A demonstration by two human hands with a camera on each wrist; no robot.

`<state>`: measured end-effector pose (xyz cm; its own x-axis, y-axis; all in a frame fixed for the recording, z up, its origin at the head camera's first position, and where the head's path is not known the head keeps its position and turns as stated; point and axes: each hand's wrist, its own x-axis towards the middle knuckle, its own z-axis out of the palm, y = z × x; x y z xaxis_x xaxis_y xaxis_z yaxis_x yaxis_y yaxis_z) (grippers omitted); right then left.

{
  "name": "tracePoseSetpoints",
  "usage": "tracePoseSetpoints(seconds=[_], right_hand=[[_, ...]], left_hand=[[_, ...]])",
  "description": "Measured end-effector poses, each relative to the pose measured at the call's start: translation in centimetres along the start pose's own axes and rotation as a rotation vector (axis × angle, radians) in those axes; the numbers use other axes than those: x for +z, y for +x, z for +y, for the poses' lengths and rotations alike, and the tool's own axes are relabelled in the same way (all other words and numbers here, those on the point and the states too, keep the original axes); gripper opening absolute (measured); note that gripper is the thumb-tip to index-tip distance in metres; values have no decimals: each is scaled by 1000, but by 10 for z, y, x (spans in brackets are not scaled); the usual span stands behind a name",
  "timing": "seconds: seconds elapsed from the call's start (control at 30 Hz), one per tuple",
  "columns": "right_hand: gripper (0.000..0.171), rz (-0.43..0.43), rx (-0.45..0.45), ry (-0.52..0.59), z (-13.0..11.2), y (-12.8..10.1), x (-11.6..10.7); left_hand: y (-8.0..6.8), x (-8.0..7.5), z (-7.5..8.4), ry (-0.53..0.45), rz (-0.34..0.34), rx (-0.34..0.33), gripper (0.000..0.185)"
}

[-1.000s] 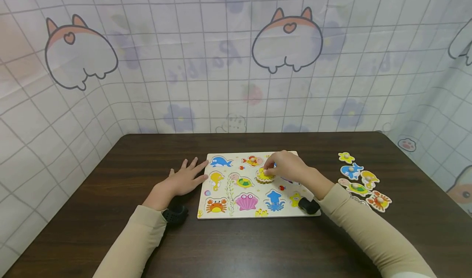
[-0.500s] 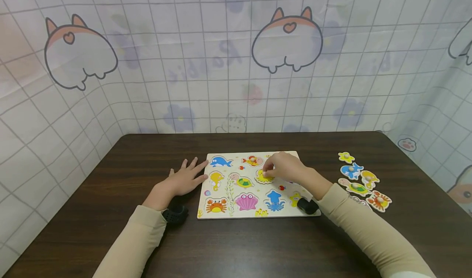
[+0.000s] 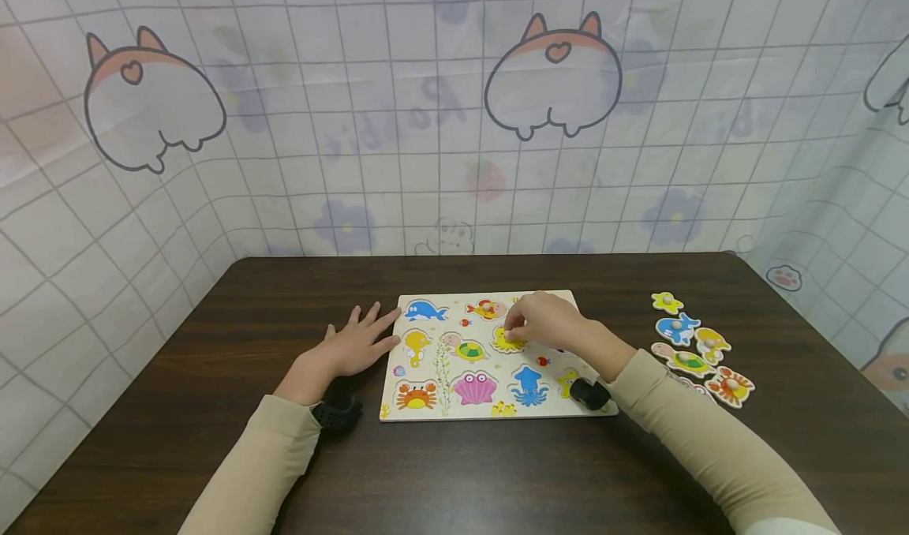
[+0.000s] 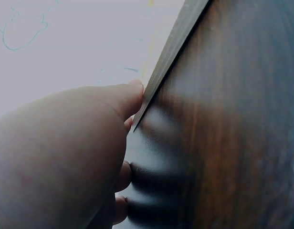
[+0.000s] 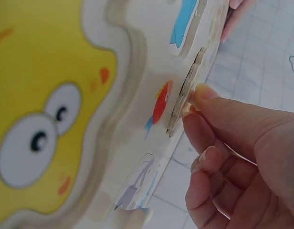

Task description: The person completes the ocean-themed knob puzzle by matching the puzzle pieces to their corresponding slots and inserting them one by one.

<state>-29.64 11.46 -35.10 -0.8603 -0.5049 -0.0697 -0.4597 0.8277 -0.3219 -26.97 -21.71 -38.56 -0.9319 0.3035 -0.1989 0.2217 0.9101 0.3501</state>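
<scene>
My left hand [image 3: 348,349] lies flat with fingers spread beside a white wooden peg puzzle board [image 3: 433,405]. Its fingertips reach the board's left edge, and in the left wrist view the thumb [image 4: 130,98] touches that edge. Over the upper right of the board, my right hand [image 3: 550,319] pinches the small knob of a yellow scalloped puzzle piece [image 3: 501,341] between thumb and index finger. In the right wrist view the brown cut edge of the piece [image 5: 183,98] shows close over the board. The hand covers part of the piece and the pictures behind it.
Right of the board lies a loose group of knobbed pieces, among them a yellow star [image 3: 667,303], a blue whale [image 3: 678,329], a turtle [image 3: 687,362] and a crab [image 3: 730,387]. A fish piece [image 3: 487,309] with a knob sits in the board's top row.
The yellow piece has turned and settled lower, its brown edge less visible in the head view. My right hand has shifted very slightly. The left hand has stayed put.
</scene>
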Motion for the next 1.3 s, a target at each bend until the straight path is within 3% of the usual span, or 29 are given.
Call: tracePoseSetpoints(seconds=[0.7,1.3], right_hand=[[16,-24,1,-13,-3,-1,-5],[16,62,-164,155,22,-40,-33]], left_hand=[[0,0,0,-9,-6,2,67],[1,-1,-2,-6,-12,-8,67]])
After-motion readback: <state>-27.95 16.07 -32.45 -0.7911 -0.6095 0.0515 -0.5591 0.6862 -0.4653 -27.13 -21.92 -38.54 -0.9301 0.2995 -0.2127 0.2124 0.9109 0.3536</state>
